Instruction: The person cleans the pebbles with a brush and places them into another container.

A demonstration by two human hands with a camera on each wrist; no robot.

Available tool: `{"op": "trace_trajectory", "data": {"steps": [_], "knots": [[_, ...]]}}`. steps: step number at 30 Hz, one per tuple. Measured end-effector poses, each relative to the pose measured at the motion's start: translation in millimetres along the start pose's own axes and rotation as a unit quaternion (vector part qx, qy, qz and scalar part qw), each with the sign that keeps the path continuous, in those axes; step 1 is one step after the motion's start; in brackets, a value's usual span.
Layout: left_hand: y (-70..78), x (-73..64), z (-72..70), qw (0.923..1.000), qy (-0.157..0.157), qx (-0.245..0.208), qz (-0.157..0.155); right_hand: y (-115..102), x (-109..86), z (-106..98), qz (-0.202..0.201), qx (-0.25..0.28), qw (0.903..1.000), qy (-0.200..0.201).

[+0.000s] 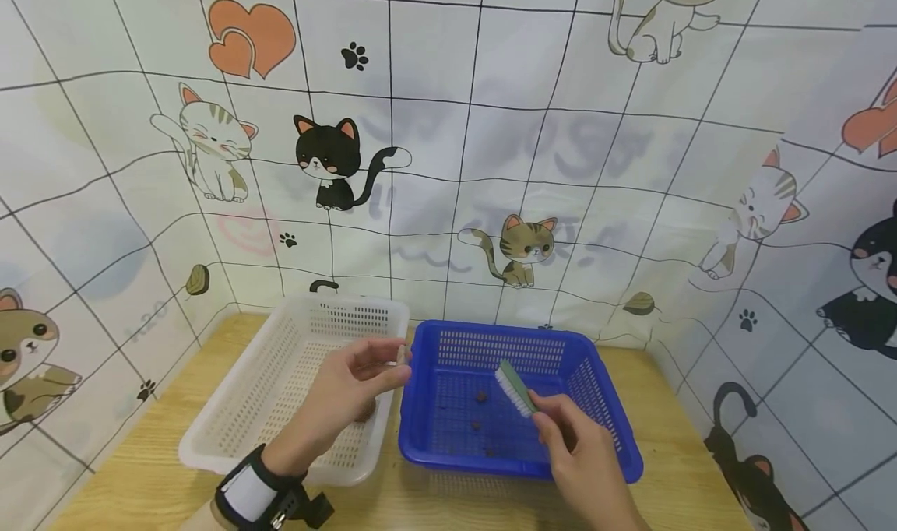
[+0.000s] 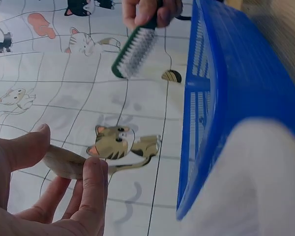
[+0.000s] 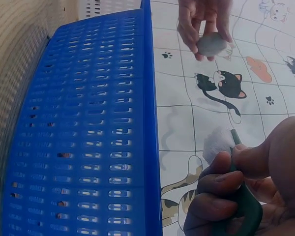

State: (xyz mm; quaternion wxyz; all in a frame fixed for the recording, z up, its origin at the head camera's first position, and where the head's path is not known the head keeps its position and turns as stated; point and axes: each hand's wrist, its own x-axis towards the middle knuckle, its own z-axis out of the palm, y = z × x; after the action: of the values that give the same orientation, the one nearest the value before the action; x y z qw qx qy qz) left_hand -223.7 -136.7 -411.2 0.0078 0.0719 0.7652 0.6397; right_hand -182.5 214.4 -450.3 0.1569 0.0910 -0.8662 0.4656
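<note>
My left hand point(image 1: 357, 379) pinches a flat, smooth, grey-brown oval stone point(image 3: 211, 44) between thumb and fingers, over the gap between the two baskets. In the left wrist view the stone point(image 2: 64, 162) shows edge-on. My right hand point(image 1: 578, 445) grips the handle of a green brush point(image 1: 515, 383), its white bristles point(image 2: 137, 51) facing left towards the stone. Brush and stone are apart. Below the brush stands a blue basket point(image 1: 518, 469) with several small brown lumps point(image 1: 481, 397) on its floor.
A white basket point(image 1: 238, 383) stands left of the blue one; a brown rounded thing point(image 1: 366, 412) in it is partly hidden by my left hand. Both baskets stand on a wooden table point(image 1: 666, 406). A cat-printed sheet point(image 1: 434, 142) walls in the back and sides.
</note>
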Motion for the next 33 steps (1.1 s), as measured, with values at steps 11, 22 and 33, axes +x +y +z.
{"op": "trace_trajectory", "data": {"steps": [11,22,33], "knots": [[-1.5,5.6,-44.0,0.9937,0.009,0.111,0.012,7.4,-5.2,-6.2,-0.010,-0.012,0.9999,0.007],[-11.4,22.2,-77.6,0.9666,0.014,0.255,0.021,8.3,-5.8,-9.8,0.045,-0.023,0.9987,-0.008],[-27.2,47.4,-103.3,0.9383,0.012,0.345,0.024,8.7,-6.0,-11.0,0.048,-0.024,0.9985,-0.009]]}}
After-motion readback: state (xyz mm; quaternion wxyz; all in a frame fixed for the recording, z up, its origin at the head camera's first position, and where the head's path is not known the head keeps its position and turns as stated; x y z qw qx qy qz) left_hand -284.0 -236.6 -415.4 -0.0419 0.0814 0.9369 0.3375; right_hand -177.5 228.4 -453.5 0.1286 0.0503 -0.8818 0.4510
